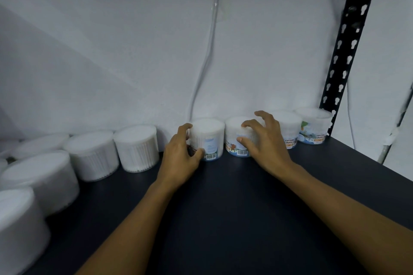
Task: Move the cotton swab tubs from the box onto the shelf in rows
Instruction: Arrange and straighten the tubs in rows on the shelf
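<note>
Two bare forearms, no sleeves in view, left hand (181,154) and right hand (263,140) without rings or gloves

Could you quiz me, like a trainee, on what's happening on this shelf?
1. True or false: the left hand grips a tub.
2. Where is the right hand? A) flat on the shelf B) on a tub C) on the black upright
3. The back row of tubs stands against the ____.

Key: 1 true; 2 B; 3 wall.
</note>
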Motion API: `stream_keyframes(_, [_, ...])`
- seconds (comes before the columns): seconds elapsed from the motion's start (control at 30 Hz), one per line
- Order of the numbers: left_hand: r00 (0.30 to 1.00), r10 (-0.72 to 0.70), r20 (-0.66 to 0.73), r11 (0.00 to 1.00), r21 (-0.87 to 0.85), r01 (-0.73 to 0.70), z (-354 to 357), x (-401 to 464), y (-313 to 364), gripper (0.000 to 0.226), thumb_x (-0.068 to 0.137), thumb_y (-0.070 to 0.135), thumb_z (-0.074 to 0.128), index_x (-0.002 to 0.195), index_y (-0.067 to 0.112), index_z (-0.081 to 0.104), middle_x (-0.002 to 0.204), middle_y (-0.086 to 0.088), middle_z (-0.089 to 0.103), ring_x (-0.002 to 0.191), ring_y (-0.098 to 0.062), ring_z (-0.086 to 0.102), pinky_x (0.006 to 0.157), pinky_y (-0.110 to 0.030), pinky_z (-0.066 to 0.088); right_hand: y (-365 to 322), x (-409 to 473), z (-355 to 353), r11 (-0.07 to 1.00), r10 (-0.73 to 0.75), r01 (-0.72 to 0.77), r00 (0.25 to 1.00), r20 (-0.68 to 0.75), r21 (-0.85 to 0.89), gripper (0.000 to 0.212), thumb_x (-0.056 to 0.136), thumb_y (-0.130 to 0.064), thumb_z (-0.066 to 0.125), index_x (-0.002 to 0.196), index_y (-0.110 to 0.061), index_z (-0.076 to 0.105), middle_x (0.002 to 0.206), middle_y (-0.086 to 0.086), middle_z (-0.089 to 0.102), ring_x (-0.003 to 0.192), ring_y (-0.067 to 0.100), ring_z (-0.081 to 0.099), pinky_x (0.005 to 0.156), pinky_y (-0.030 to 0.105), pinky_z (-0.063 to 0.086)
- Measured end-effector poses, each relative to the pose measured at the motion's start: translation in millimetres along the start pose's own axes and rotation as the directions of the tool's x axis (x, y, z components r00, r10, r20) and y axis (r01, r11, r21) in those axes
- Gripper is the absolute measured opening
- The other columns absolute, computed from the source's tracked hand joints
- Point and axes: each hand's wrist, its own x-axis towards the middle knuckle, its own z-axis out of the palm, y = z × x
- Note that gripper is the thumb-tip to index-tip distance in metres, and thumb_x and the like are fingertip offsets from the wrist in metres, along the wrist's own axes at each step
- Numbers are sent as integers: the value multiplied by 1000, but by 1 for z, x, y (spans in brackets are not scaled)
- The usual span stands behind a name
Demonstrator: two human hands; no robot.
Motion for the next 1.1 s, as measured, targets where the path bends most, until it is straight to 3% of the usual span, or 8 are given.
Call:
stream_keyframes(0.13, [1000, -14, 19, 1000, 0, 14, 0, 0, 2, 73, 86, 16, 68, 144, 26, 26, 129, -2, 53, 83, 0, 56, 71, -12, 43, 3, 2, -4, 999, -32, 32, 999, 1, -7, 35, 86, -15, 66, 121, -19, 63, 124, 6, 55, 121, 26, 41, 101, 39, 39])
stream_keyframes(0.27, [995, -92, 35, 995, 27, 91, 1, 0, 1, 85, 87, 25, 69, 151, 24, 14, 138, -10, 51, 104, -13, 59, 90, -28, 47, 3, 3, -5, 998, -61, 61, 998, 4, 3, 42, 86, -1, 59, 125, -17, 62, 116, 8, 60, 118, 24, 45, 100, 28, 34])
stream_keyframes(0.43, [993, -105, 47, 991, 83, 101, 4, 0, 1, 69, 86, 34, 68, 144, 26, 31, 122, -4, 60, 107, -17, 61, 88, -32, 49, 3, 4, -8, 999, -34, 34, 999, 8, 35, 25, 83, -25, 69, 105, -16, 63, 109, -2, 58, 108, 16, 48, 88, 32, 43])
stream_keyframes(0.57, [991, -130, 39, 977, 175, 121, 6, -1, 2, 60, 89, 39, 63, 140, 20, 40, 94, 6, 65, 95, -17, 63, 83, -37, 53, 4, 4, -12, 997, -34, 31, 998, 44, 73, 27, 83, -22, 69, 108, -17, 58, 109, -3, 56, 105, 16, 48, 88, 33, 44])
stream_keyframes(0.67, [989, -144, 24, 965, 225, 135, 8, -2, 5, 52, 90, 43, 59, 135, 20, 46, 97, 4, 68, 94, -17, 63, 81, -38, 53, 7, 4, -14, 995, -71, 65, 994, 79, 76, 34, 87, -10, 63, 121, -16, 62, 123, 3, 60, 122, 21, 45, 102, 27, 32])
stream_keyframes(0.73, [988, -154, 17, 959, 245, 145, 9, -2, 7, 45, 91, 43, 57, 129, 20, 50, 98, 3, 68, 93, -18, 63, 79, -38, 53, 8, 5, -15, 996, -69, 65, 995, 78, 55, 33, 87, -3, 61, 117, -14, 66, 123, 4, 63, 124, 23, 45, 102, 24, 28])
stream_keyframes(0.9, [983, -186, 7, 943, 284, 176, 13, -6, 11, 43, 89, 49, 58, 120, 21, 51, 100, 4, 68, 97, -20, 63, 77, -37, 52, 7, 8, -20, 996, -60, 56, 996, 61, 69, 30, 84, 3, 60, 110, -10, 68, 117, 7, 65, 116, 25, 53, 100, 24, 33])
stream_keyframes(1.1, [977, -214, 2, 936, 288, 204, 15, -4, 15, 52, 86, 51, 61, 127, 22, 46, 102, 6, 67, 99, -20, 63, 77, -36, 52, 7, 7, -21, 994, -90, 85, 993, 72, 76, 30, 83, 3, 58, 108, -9, 65, 114, 6, 64, 111, 22, 55, 97, 25, 37])
